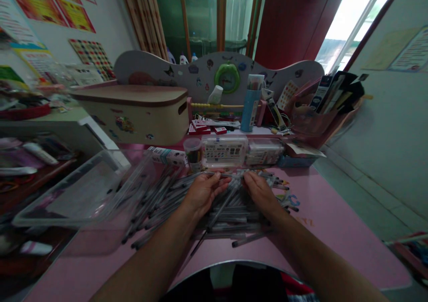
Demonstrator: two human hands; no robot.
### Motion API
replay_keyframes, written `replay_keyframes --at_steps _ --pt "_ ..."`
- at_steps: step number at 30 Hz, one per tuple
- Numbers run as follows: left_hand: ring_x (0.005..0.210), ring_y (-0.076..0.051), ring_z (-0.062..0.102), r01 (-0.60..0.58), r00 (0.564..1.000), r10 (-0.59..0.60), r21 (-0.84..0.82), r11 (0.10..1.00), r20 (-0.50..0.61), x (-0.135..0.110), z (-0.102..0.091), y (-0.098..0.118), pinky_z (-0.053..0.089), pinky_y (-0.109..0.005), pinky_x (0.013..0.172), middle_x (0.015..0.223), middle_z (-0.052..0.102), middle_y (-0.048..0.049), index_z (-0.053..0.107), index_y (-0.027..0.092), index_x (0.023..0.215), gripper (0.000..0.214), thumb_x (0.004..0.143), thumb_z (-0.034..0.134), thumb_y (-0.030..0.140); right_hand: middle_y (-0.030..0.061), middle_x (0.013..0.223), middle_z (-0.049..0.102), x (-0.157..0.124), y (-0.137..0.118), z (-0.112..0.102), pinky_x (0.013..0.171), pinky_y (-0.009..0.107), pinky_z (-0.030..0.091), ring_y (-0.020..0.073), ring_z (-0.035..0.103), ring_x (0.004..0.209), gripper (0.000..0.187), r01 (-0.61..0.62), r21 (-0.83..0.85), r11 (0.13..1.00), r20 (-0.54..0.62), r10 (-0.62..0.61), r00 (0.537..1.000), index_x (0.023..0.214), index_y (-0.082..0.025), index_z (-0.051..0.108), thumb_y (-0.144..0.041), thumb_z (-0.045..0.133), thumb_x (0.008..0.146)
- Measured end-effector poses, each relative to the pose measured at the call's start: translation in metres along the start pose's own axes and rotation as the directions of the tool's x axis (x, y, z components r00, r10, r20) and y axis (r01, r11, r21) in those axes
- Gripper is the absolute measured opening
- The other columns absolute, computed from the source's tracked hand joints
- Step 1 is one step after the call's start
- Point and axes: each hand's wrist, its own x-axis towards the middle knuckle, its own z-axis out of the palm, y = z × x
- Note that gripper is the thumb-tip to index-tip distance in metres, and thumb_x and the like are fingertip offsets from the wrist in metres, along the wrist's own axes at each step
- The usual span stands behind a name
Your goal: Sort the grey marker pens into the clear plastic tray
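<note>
Pink desk [334, 230] carries an uncountable heap of pens [160, 199]; left hand [203, 190] and right hand [259, 190] both pinch one pen [230, 175]. Two clear boxes [224, 151] stand behind, contents unclear.

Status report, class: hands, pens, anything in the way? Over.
Left hand, right hand: both closed on pens between them. Pen pile loose on pink desk. Clear tub at left, clear boxes close behind hands.

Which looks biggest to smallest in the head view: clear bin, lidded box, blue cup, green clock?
1. clear bin, though it sits nearer the camera, so unsure
2. lidded box
3. blue cup and green clock look alike; not ranked
</note>
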Motion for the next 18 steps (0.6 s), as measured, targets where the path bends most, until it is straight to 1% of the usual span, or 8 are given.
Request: replay_keyframes --at_steps 3,7,10,13,16,18 --pt "0.073 -0.016 0.073 0.028 1.000 -0.028 -0.005 1.000 -0.005 -0.004 0.001 0.005 0.061 -0.023 0.065 0.079 0.073 -0.0083 0.064 0.010 0.088 0.014 0.089 0.052 0.002 -0.0032 0.064 0.042 0.001 0.003 -0.001 0.059 0.028 0.031 0.0155 0.041 0.061 0.037 0.026 -0.060 0.998 0.035 -0.024 0.999 0.067 -0.022 0.043 -0.043 0.037 0.097" --pt "0.073 -0.017 0.074 0.075 0.997 -0.075 0.001 0.997 -0.027 -0.009 -0.003 0.015 0.061 -0.023 0.064 0.078 0.073 -0.0114 0.066 0.007 0.087 0.018 0.093 0.049 0.009 -0.0032 0.067 0.043 0.001 -0.001 0.001 0.062 0.028 0.033 0.0155 0.043 0.066 0.032 0.064 -0.055 0.996 0.060 -0.061 0.996 0.070 -0.022 0.043 -0.040 0.040 0.096" --pt "0.075 -0.017 0.074 0.087 0.996 -0.087 0.020 0.996 0.007 -0.011 -0.013 0.017 0.061 -0.022 0.064 0.080 0.073 -0.0121 0.067 0.007 0.090 0.019 0.094 0.049 0.011 -0.0026 0.070 0.046 -0.001 -0.005 0.003 0.066 0.028 0.034 0.0158 0.046 0.070 0.028 0.113 -0.062 0.992 0.086 -0.108 0.991 0.072 -0.021 0.046 -0.036 0.041 0.095" --pt "0.077 -0.016 0.074 0.067 0.997 -0.067 0.008 0.998 0.041 -0.009 -0.024 0.013 0.061 -0.021 0.067 0.084 0.074 -0.0115 0.068 0.008 0.091 0.018 0.093 0.050 0.009 -0.0020 0.073 0.049 -0.004 -0.008 0.004 0.069 0.028 0.036 0.0163 0.049 0.073 0.021 0.149 -0.044 0.988 0.104 -0.144 0.984 0.077 -0.021 0.050 -0.032 0.044 0.093" --pt "0.082 -0.016 0.074 0.046 0.995 -0.045 -0.013 0.999 0.094 -0.006 -0.032 0.009 0.061 -0.020 0.071 0.090 0.075 -0.0117 0.069 0.007 0.090 0.019 0.093 0.050 0.009 -0.0022 0.078 0.051 -0.006 -0.009 0.003 0.069 0.028 0.038 0.0159 0.050 0.073 0.009 0.143 -0.001 0.990 0.103 -0.142 0.984 0.086 -0.021 0.053 -0.030 0.050 0.089" --pt "0.084 -0.016 0.074 0.031 0.993 -0.029 -0.013 0.999 0.117 -0.004 -0.036 0.009 0.061 -0.020 0.072 0.092 0.075 -0.0112 0.069 0.008 0.091 0.018 0.092 0.051 0.009 -0.0019 0.081 0.052 -0.006 -0.008 0.003 0.069 0.027 0.038 0.0158 0.051 0.074 0.011 0.136 0.013 0.991 0.091 -0.137 0.986 0.092 -0.021 0.053 -0.032 0.052 0.089"
